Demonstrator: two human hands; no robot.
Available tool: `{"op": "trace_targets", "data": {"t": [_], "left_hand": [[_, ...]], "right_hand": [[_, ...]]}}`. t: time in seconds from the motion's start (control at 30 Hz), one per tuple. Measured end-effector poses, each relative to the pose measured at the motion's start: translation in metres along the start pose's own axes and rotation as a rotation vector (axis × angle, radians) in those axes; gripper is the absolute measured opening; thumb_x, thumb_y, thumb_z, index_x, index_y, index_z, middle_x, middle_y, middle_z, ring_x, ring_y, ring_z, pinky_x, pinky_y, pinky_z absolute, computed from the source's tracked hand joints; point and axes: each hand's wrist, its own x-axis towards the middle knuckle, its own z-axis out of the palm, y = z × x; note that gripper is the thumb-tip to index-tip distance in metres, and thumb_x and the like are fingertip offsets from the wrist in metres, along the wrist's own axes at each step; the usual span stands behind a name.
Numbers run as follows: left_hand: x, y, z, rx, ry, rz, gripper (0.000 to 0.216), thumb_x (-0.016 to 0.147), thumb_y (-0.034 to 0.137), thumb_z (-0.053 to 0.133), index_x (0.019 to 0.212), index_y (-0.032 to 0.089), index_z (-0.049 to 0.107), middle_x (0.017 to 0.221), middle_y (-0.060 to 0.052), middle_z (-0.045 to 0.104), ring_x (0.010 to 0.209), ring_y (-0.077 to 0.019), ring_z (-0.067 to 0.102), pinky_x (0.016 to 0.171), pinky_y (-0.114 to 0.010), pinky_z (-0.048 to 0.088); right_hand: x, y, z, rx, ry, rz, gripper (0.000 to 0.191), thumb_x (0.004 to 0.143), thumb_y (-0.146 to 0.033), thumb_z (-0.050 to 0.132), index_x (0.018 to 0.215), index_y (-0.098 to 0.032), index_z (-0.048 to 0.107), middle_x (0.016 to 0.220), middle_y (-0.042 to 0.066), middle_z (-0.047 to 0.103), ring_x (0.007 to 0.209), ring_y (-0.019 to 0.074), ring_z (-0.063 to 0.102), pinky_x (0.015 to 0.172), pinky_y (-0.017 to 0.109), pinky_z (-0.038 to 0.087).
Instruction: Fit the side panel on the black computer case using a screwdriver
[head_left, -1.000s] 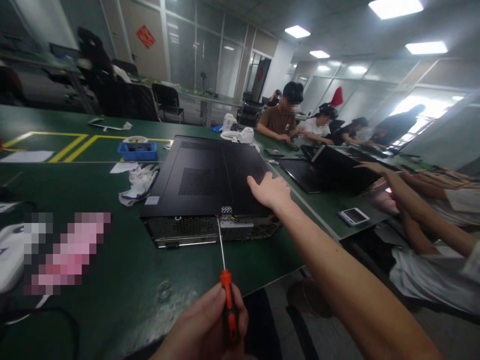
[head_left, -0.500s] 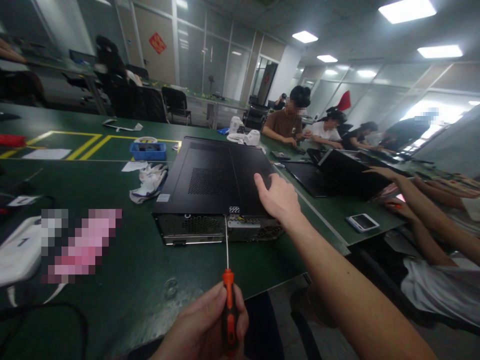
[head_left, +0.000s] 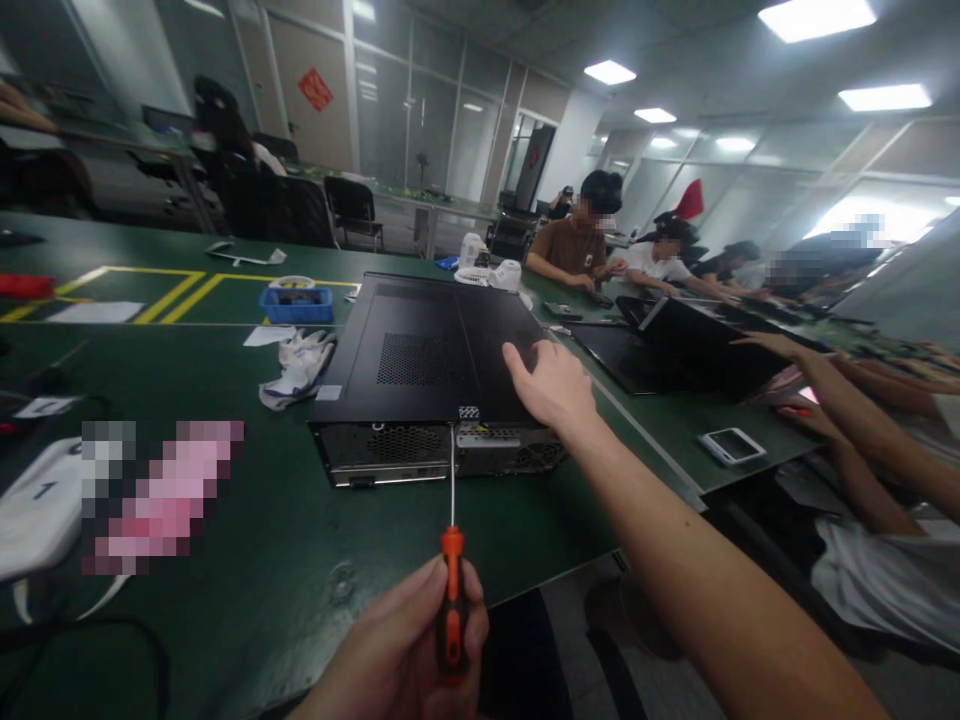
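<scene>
A black desktop computer case (head_left: 427, 335) lies flat on the green table (head_left: 247, 560), its metal end facing me. In my left hand (head_left: 409, 640) is a screwdriver (head_left: 452, 590) with an orange and black handle, the fingers closed round it. Its long shaft points away from me, and the tip meets the upper edge of the case's end, close to a small checkered sticker (head_left: 469, 412). Whether the tip sits in a screw is too small to tell. My right hand (head_left: 556, 385) rests open on the right side of the top cover, thumb apart from the fingers.
Left of the case lie white gloves (head_left: 298, 368), a blue bin (head_left: 296, 304) of small parts and a white device (head_left: 37, 510) marked 1. A phone (head_left: 733, 446) lies on the right. Beyond it, a co-worker's hands are near another black case (head_left: 701, 340). Several people sit farther back.
The view has shifted slightly. The screwdriver handle and my left hand sit a little higher and to the left in view. My right hand stays on the case.
</scene>
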Motion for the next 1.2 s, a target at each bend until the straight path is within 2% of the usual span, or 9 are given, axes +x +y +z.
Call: {"op": "trace_targets", "data": {"t": [0.13,0.27,0.47,0.63,0.8,1.07,1.2], "left_hand": [[0.001,-0.002,0.000,0.011,0.000,0.002,0.026,0.099,0.043,0.054,0.103,0.019,0.063,0.078,0.001,0.063,0.047,-0.0028,0.051,0.049,-0.019,0.025],[0.002,-0.004,0.002,0.015,0.005,0.017,0.024,0.097,0.043,0.057,0.095,0.019,0.061,0.078,0.002,0.063,0.046,-0.0024,0.049,0.047,-0.019,0.027],[0.007,-0.008,0.001,-0.007,0.025,-0.009,0.023,0.095,0.043,0.062,0.098,0.020,0.065,0.089,-0.002,0.068,0.052,-0.0041,0.057,0.051,-0.017,0.032],[0.006,-0.007,-0.002,-0.026,0.047,-0.047,0.028,0.097,0.044,0.057,0.102,0.019,0.068,0.085,-0.003,0.066,0.051,-0.0043,0.056,0.051,-0.017,0.033],[0.005,-0.004,-0.001,-0.018,0.041,-0.025,0.025,0.095,0.043,0.060,0.092,0.019,0.066,0.083,-0.001,0.066,0.049,-0.0032,0.054,0.048,-0.017,0.028],[0.006,-0.001,0.004,0.013,0.039,-0.058,0.028,0.093,0.049,0.062,0.096,0.021,0.061,0.085,-0.002,0.067,0.055,-0.0078,0.062,0.047,-0.017,0.025],[0.006,-0.001,0.002,0.018,0.031,-0.059,0.032,0.095,0.052,0.057,0.100,0.021,0.063,0.080,-0.004,0.067,0.053,-0.0056,0.056,0.050,-0.017,0.028]], "right_hand": [[0.000,0.001,0.002,-0.010,-0.026,0.005,0.077,0.093,-0.077,0.024,0.127,-0.018,0.060,0.134,0.020,0.061,0.124,0.0401,0.053,0.099,0.058,0.044],[0.002,0.002,0.002,-0.032,-0.060,-0.008,0.074,0.094,-0.075,0.025,0.128,-0.018,0.060,0.135,0.020,0.060,0.126,0.0405,0.052,0.100,0.060,0.043],[0.021,-0.001,-0.002,-0.119,-0.138,0.011,0.079,0.092,-0.077,0.032,0.137,-0.016,0.055,0.143,0.023,0.053,0.131,0.0436,0.048,0.103,0.063,0.040],[0.034,-0.011,0.009,-0.107,-0.142,-0.061,0.084,0.091,-0.078,0.030,0.139,-0.012,0.054,0.144,0.023,0.053,0.134,0.0420,0.047,0.108,0.057,0.037],[0.038,-0.013,0.023,-0.103,-0.155,-0.179,0.080,0.095,-0.070,0.028,0.144,-0.011,0.050,0.149,0.021,0.051,0.139,0.0374,0.043,0.114,0.050,0.031],[0.041,-0.012,0.021,-0.096,-0.138,-0.230,0.076,0.095,-0.068,0.030,0.142,-0.013,0.055,0.143,0.021,0.056,0.133,0.0406,0.048,0.108,0.053,0.036],[0.040,-0.012,0.023,-0.093,-0.117,-0.235,0.075,0.095,-0.068,0.031,0.139,-0.012,0.057,0.140,0.023,0.057,0.130,0.0410,0.050,0.107,0.053,0.037]]}}
